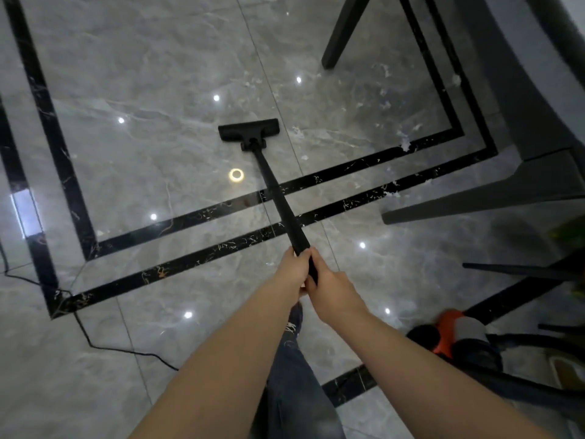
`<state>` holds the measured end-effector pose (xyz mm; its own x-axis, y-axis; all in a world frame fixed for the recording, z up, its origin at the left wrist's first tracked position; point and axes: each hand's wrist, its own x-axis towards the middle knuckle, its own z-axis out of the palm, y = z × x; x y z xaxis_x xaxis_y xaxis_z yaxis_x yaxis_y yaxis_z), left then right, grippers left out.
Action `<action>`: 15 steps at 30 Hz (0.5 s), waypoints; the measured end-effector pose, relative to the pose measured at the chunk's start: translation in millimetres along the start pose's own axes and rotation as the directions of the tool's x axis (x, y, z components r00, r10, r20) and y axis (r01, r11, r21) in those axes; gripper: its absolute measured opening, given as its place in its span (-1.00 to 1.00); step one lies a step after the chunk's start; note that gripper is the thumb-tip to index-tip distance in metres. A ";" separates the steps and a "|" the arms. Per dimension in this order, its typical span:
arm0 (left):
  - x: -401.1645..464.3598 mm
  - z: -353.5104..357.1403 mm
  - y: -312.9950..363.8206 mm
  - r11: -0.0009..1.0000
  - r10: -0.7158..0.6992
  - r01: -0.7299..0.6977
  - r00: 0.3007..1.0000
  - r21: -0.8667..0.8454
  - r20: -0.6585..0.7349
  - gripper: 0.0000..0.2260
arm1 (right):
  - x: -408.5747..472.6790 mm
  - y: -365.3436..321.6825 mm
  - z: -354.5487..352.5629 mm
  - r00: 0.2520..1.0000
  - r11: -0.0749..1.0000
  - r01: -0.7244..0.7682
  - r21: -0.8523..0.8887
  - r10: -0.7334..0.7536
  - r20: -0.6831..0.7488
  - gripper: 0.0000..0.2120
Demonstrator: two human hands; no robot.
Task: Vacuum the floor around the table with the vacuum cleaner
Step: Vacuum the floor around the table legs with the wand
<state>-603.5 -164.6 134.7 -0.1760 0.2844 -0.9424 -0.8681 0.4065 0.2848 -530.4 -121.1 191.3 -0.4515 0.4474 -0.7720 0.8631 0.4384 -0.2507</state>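
Observation:
A black vacuum wand [278,194] runs from my hands down to a flat black floor head [249,129] resting on the glossy grey marble floor [142,90]. My left hand [294,269] grips the wand's near end from the left, and my right hand [332,288] grips it just below, from the right. White scraps of debris [405,144] lie scattered on the floor to the right of the floor head, near the dark table [538,90] at the upper right.
A dark table leg [343,30] stands at the top, another leg [474,198] slants at the right. The orange and black vacuum body [456,334] sits at the lower right beside chair legs [512,270]. A black power cord [88,337] trails across the floor at the left.

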 end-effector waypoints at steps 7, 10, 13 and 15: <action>28.0 33.6 40.9 0.999 0.018 -0.016 0.998 0.033 -0.059 -0.78 | 33.4 1.1 -39.3 1.000 0.996 -0.010 0.092 0.008 0.027 -0.44; 21.3 54.8 36.9 0.990 0.023 -0.013 0.997 0.139 -0.067 -0.73 | 17.1 17.4 -45.6 0.999 0.989 -0.032 0.142 0.029 0.026 -0.44; 11.0 71.3 33.1 0.974 -0.058 0.062 0.998 0.219 -0.023 -0.72 | 4.1 33.7 -50.0 0.998 0.975 -0.068 0.211 0.066 0.019 -0.42; 5.1 80.2 37.2 0.966 -0.096 0.097 0.995 0.242 -0.016 -0.74 | 2.2 39.5 -56.5 0.997 0.966 -0.075 0.247 0.076 0.009 -0.41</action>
<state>-599.5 -78.3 154.6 -0.0995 0.2300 -0.9681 -0.7432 0.6298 0.2260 -510.1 -58.8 212.7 -0.3830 0.4726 -0.7937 0.9238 0.1974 -0.3282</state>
